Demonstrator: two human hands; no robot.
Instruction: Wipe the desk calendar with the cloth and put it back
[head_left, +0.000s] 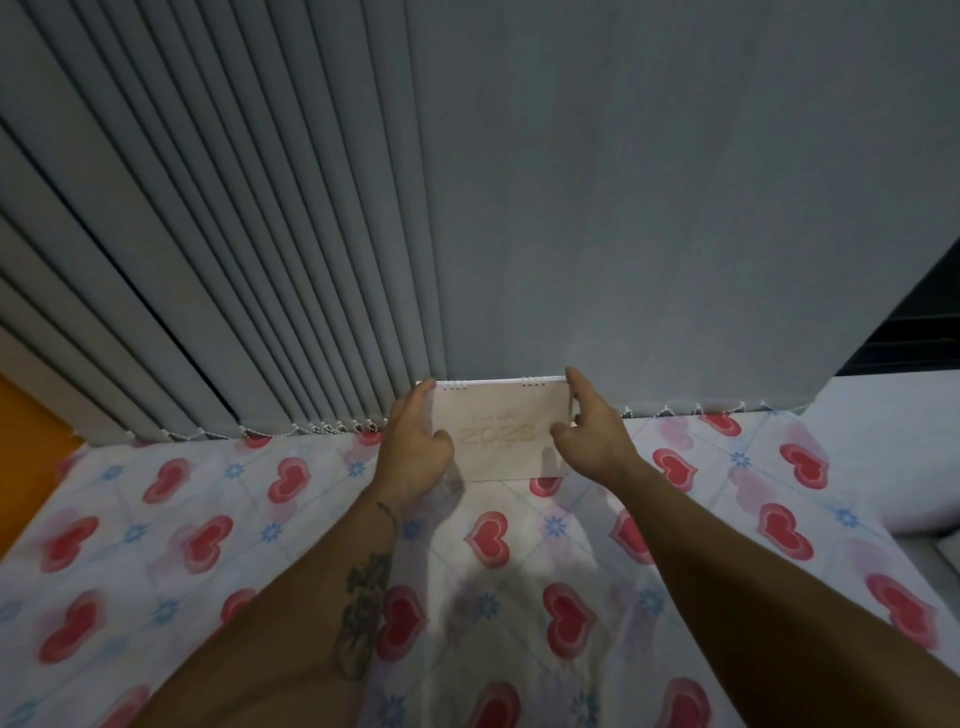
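**Both hands at the ends of the calendar**

The pale pink card desk calendar with white spiral rings on top (498, 431) stands upright at about 12 o'clock from the person, on the white bed sheet printed with red hearts and small blue flowers (218, 525), just in front of the grey vertical blind slats (218, 249). Its long axis runs from 9 o'clock to 3 o'clock, so it faces the person with its broad side.

The left hand (415, 441) is at the 9 o'clock end of the calendar. Its fingers reach up along this edge and the thumb lies over the front face, so the hand is half curled around the end. The right hand (589, 423) is at the 3 o'clock end, spread loosely, the forefinger near the top corner and the thumb pointing toward the front face. It seems to touch the edge, but the picture is too soft there to be sure.

Both hands are equally near. No cloth is visible. Whether the calendar is being taken or set back, I cannot judge from this view.
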